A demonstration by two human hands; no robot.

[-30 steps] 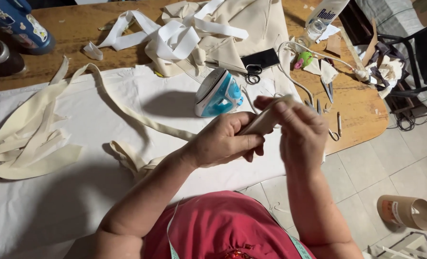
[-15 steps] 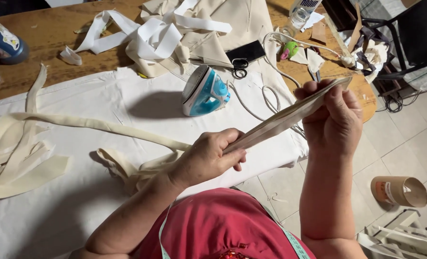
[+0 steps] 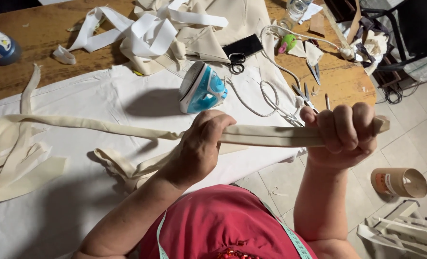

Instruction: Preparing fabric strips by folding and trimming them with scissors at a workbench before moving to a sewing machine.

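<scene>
Now folded cream strap (image 3: 271,135) pulled taut, level above tabletop (image 3: 103,100) edge; earlier it slanted. Right hand (image 3: 340,134) fisted on strap end, has swung out right. Left hand (image 3: 204,144) pinches strap mid-run, tail trailing left. Crease being drawn straight. Blue iron (image 3: 201,88) parked behind.

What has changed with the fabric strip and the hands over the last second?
The hands drew apart: right hand slid out to the cream strip's end, left hand kept its grip, so the strip now runs taut and level between them. The iron stayed upright on the white cloth.
</scene>
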